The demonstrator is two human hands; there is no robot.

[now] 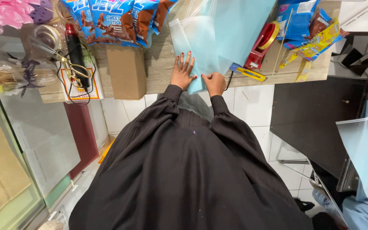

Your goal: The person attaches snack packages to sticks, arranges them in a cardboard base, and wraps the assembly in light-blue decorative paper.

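A light blue translucent sheet (224,32) lies on the wooden table (160,64), folded over near the front edge. My left hand (182,73) rests flat on the sheet's left side, fingers spread and pointing away from me. Just to the right, my right hand (214,82) has its fingers curled and pinches the sheet's near edge. Both arms wear dark sleeves.
Left of my hands stand a brown cardboard box (126,71), gold scissors (70,68) and a black glue gun (75,47). Blue snack packets (116,19) lie at the back. A red tape dispenser (261,44), a blue-yellow cutter (248,73) and more snacks (311,38) sit right.
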